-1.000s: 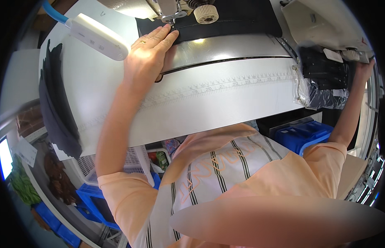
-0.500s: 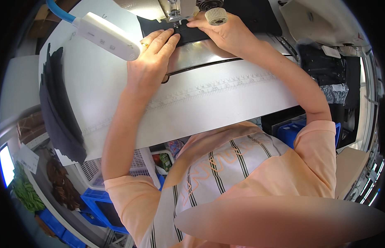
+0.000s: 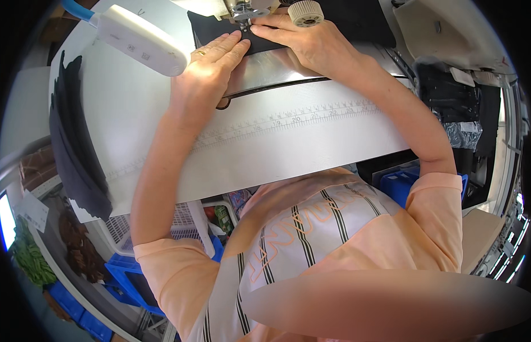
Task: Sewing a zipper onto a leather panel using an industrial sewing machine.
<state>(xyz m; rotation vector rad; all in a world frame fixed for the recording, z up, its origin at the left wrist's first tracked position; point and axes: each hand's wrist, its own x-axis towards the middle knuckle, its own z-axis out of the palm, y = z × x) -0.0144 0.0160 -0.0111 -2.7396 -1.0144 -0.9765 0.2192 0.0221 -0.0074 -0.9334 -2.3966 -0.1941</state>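
Observation:
A piece of black fabric [image 3: 357, 25] lies under the needle area of a sewing machine [image 3: 251, 8] at the top of the view. My left hand [image 3: 207, 68] presses flat on the fabric's near left part, fingers stretched toward the presser foot [image 3: 245, 25]. On the other side of the foot, my right hand [image 3: 317, 48] rests on the fabric with its fingers extended and apart. Its fingertips are close beside the foot. Part of the right hand is hidden behind a ribbed cream knob [image 3: 305, 13]. The stitching point itself is too small to make out.
A white lamp [image 3: 141, 41] on a blue cable hangs by my left hand. Dark fabric pieces [image 3: 77, 142] drape over the left edge of the white table [image 3: 265, 151], which bears a printed ruler. Below are a white basket [image 3: 188, 222] and blue crates [image 3: 126, 273]. Packaged black goods [image 3: 448, 97] lie at right.
The view has shifted slightly. My right fingers have spread and come closer to the presser foot, while my left hand stays flat on the fabric just beside it.

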